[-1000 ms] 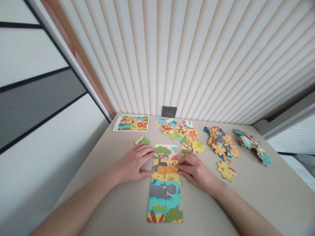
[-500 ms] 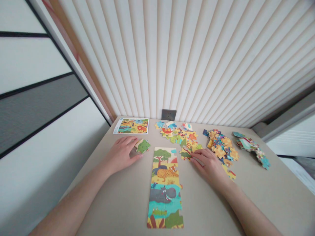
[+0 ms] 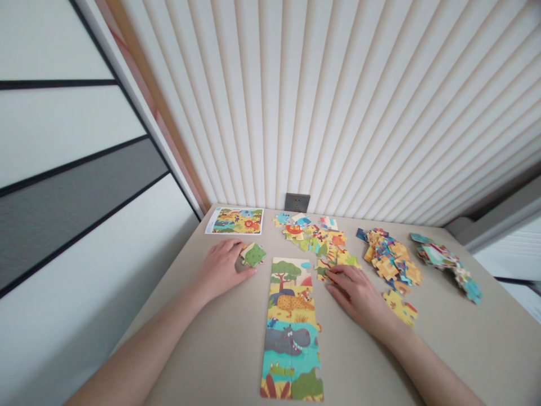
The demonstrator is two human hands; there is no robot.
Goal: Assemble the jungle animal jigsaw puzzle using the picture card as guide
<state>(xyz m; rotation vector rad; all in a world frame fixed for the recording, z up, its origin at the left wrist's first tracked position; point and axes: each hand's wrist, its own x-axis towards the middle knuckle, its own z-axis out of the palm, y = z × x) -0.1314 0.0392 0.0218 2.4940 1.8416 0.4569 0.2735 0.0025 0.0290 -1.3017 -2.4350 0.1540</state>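
A tall strip of joined puzzle pieces [image 3: 291,330] with a tree, a leopard and a hippo lies on the beige table [image 3: 220,349] in front of me. My left hand [image 3: 222,268] rests left of the strip, fingers closed around the near edge of a green loose piece [image 3: 253,255]. My right hand [image 3: 355,290] lies flat to the right of the strip, fingers stretched out, its tips touching a yellow and green piece [image 3: 324,269] at the edge of the loose pile [image 3: 316,237].
A picture card [image 3: 235,220] of the finished scene lies at the back left. Two more heaps of pieces [image 3: 391,260] [image 3: 448,265] lie to the right, one single yellow piece [image 3: 400,307] nearer me. A wall socket [image 3: 296,202] sits in the ribbed wall behind.
Both hands left the strip's sides. My left hand moved back and left to the green piece. My right hand moved right and back to the pile's edge. The view shifted slightly.
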